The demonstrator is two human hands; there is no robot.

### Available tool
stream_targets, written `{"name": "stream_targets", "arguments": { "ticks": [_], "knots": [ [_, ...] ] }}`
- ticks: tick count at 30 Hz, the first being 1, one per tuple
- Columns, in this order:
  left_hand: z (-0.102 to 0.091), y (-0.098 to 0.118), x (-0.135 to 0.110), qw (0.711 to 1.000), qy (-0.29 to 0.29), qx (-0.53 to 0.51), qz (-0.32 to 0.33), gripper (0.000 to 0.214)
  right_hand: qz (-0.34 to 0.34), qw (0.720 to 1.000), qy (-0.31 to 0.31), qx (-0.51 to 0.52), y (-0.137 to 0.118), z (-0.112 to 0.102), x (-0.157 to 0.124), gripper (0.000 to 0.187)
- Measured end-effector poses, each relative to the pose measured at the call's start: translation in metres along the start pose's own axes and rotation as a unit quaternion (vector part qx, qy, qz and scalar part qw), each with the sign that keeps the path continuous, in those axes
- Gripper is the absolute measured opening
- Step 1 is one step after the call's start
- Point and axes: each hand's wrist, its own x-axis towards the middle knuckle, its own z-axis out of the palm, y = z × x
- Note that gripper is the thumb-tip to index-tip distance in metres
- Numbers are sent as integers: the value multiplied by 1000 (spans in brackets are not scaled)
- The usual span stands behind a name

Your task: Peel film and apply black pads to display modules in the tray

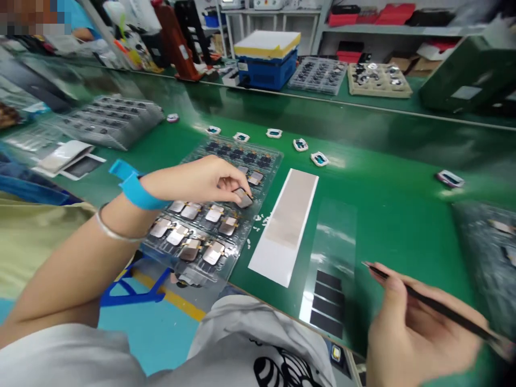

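Note:
My left hand (199,180) reaches over a clear plastic tray (271,159) of small flat metallic parts and pinches one part (243,198) between its fingertips. A blue wrist strap (135,187) and a thin bangle sit on that arm. My right hand (415,328) is at the lower right, closed on black tweezers (427,302) whose tip points left toward a glossy sheet (334,242) carrying dark strips (327,303). A white and grey card (286,223) lies between the tray and the sheet.
Several small white-framed parts (300,144) lie in a row on the green belt (387,177). Stacked trays (108,121) stand at the left, another tray (489,252) at the right edge. A blue machine (266,67) and part trays (379,79) sit beyond. Another person's arm (83,32) is at top left.

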Motion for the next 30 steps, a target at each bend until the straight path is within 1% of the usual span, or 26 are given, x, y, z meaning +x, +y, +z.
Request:
{"name": "stream_targets", "arguments": {
  "ticks": [1, 2, 3, 4, 6, 8, 9, 11, 13, 15, 18, 21, 25, 30],
  "knots": [
    [11, 16, 4, 998, -1, -52, 31, 18, 1, 1000, -9, -14, 0, -1, 2, 28],
    [23, 31, 8, 993, -11, -101, 64, 15, 11, 999, -32, -27, 0, -2, 3, 26],
    [37, 45, 11, 986, -34, -138, 91, 12, 33, 997, -66, -36, -1, -5, 4, 24],
    [51, 58, 15, 979, -58, -159, 117, 8, 64, 992, -104, -42, 0, -9, 4, 23],
    [79, 77, 21, 968, -109, -156, 166, 7, 110, 980, -157, -50, 1, -17, 3, 22],
    [105, 88, 27, 961, -132, -127, 209, 9, 140, 972, -179, -57, 3, -25, 0, 22],
    [116, 90, 29, 958, -131, -118, 227, 10, 149, 970, -179, -61, 4, -28, -2, 23],
    [133, 90, 34, 954, -109, -124, 251, 12, 162, 969, -173, -71, 6, -33, -6, 24],
    [146, 86, 36, 950, -75, -140, 270, 11, 168, 969, -163, -79, 7, -36, -8, 24],
    [153, 83, 37, 946, -51, -138, 288, 11, 170, 969, -158, -85, 8, -37, -10, 24],
    [157, 80, 36, 944, -41, -129, 301, 15, 166, 970, -154, -90, 7, -39, -12, 22],
    [157, 81, 36, 944, -44, -141, 294, 16, 162, 971, -153, -86, 7, -40, -12, 21],
    [156, 81, 37, 947, -59, -135, 286, 15, 171, 968, -162, -87, 6, -41, -12, 20],
    [156, 81, 37, 947, -58, -128, 289, 15, 164, 969, -160, -87, 6, -41, -12, 20]
  ]
}}
